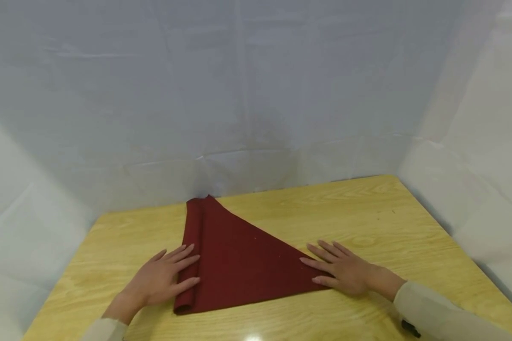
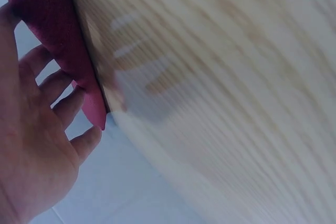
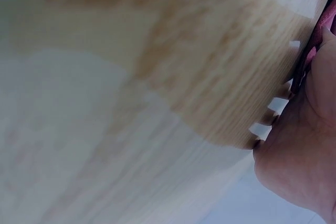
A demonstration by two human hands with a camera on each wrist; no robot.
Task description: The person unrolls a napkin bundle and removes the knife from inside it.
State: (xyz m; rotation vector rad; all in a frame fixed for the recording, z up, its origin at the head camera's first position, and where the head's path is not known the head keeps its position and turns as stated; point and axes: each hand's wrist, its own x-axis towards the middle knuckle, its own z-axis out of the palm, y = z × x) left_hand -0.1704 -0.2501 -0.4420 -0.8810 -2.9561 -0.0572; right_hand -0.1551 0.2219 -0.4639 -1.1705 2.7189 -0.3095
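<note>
A dark red cloth lies on the wooden table as a rough triangle, its left side rolled into a long tube. My left hand rests with spread fingers on that rolled side; in the left wrist view the fingertips of the left hand touch the edge of the red cloth. At the pointed right end of the cloth, my right hand lies flat with its fingers spread and fingertips on the cloth. The right wrist view shows the right hand low at the tabletop, a bit of red beside it.
The light wooden table runs back to a pale grey sheet hanging behind it. More white sheeting stands along the right side, and likewise on the left. The far tip of the cloth reaches the table's back edge.
</note>
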